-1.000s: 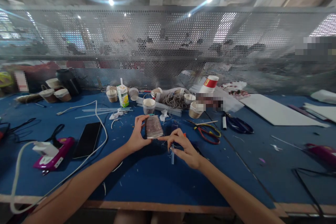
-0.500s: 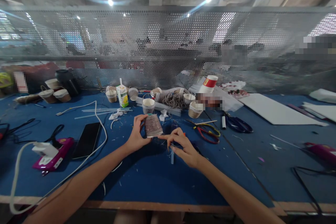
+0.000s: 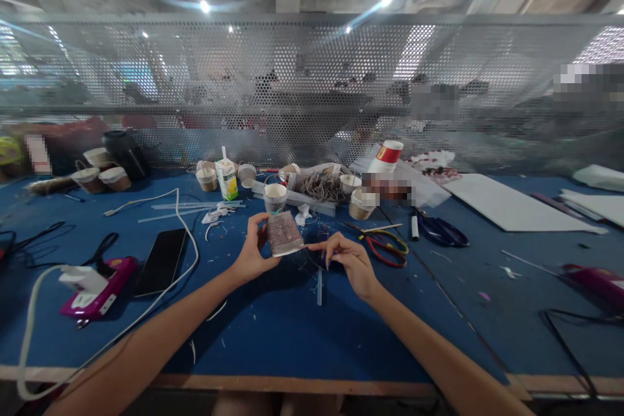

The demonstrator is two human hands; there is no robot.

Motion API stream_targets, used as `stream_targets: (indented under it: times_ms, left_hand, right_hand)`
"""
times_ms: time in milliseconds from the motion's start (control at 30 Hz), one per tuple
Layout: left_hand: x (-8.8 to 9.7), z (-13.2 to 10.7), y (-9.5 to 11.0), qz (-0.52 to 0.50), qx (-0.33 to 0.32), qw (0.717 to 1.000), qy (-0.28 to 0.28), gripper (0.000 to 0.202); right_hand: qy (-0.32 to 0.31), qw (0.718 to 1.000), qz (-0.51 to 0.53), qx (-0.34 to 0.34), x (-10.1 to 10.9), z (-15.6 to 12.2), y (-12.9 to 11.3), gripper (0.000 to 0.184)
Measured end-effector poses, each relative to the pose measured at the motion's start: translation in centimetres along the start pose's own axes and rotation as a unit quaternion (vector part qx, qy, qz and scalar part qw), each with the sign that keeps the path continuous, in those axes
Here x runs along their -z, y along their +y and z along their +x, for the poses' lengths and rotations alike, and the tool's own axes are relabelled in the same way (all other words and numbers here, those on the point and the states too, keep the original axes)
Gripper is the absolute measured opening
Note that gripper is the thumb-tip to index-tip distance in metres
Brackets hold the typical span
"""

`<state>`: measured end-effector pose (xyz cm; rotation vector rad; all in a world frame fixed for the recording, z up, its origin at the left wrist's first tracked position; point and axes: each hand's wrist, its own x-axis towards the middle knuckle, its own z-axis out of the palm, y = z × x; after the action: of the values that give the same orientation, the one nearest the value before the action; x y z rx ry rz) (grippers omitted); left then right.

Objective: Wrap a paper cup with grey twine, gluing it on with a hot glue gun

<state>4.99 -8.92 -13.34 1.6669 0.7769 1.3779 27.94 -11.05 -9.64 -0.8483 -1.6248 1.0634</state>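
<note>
My left hand is closed around a small cup held tilted above the table, its side ribbed with brown-grey cord and its pale edge toward me. My right hand is just to the right, index finger stretched out so its tip meets the cup's lower right edge. Its thumb and other fingers are curled together; what they pinch, if anything, is too small to make out. Under the hands lies a clear glue stick. Behind the cup stands another small cup.
Beyond the hands are a cord bundle, a juice carton and several small cups. Pliers and scissors lie right, near a white board. Left are a phone, a purple power strip and a white cable.
My right hand has shifted slightly right and up, its index finger still at the cup's edge. The cup has tilted a little in my left hand, which stays nearly in place.
</note>
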Motion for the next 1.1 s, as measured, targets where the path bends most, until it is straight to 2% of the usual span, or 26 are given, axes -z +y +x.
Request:
stream_targets:
  times_ms: [133, 333, 433, 500, 567, 667, 733, 800, 967, 1100]
  left_hand:
    - [-0.1, 0.0, -0.1, -0.036, 0.004, 0.999, -0.009, 0.076]
    - [-0.1, -0.1, -0.2, -0.069, 0.025, 0.997, -0.029, 0.081]
    - [-0.1, -0.2, -0.4, -0.08, 0.031, 0.996, -0.031, 0.083]
    - [-0.1, -0.1, -0.7, -0.091, 0.026, 0.995, -0.034, 0.084]
    - [-0.2, -0.1, -1.0, -0.102, 0.021, 0.993, -0.048, 0.084]
    - [-0.3, 0.0, -1.2, -0.108, 0.015, 0.991, -0.077, 0.087]
    - [-0.4, 0.0, -1.2, -0.103, 0.012, 0.99, -0.094, 0.09]
    - [-0.4, 0.0, -1.0, -0.099, 0.01, 0.989, -0.113, 0.091]
    - [-0.5, 0.0, -0.8, -0.115, 0.008, 0.984, -0.14, 0.088]
    - [-0.7, 0.0, -0.9, -0.117, 0.003, 0.982, -0.147, 0.087]
  right_hand:
    - [0.02, 0.996, 0.076, -0.05, 0.0, 0.4, -0.2, 0.009]
    - [0.08, 0.991, 0.054, -0.089, 0.1, 0.9, 0.5, 0.008]
    - [0.183, 0.981, -0.013, -0.062, 0.8, 1.0, 1.8, 0.003]
    - [0.217, 0.972, -0.089, -0.009, 1.2, 1.0, 2.3, 0.016]
    - [0.17, 0.971, -0.16, 0.057, 1.3, 0.9, 2.3, 0.036]
    - [0.024, 0.963, -0.237, 0.129, 0.9, 0.6, 1.3, 0.065]
    - [-0.061, 0.951, -0.271, 0.137, 0.5, 0.3, 0.5, 0.078]
    - [-0.109, 0.945, -0.28, 0.127, 0.2, 0.1, 0.0, 0.084]
    - [-0.15, 0.96, -0.208, 0.11, 0.2, 0.0, 0.7, 0.091]
    - [-0.123, 0.968, -0.191, 0.108, 0.2, 0.3, 1.3, 0.082]
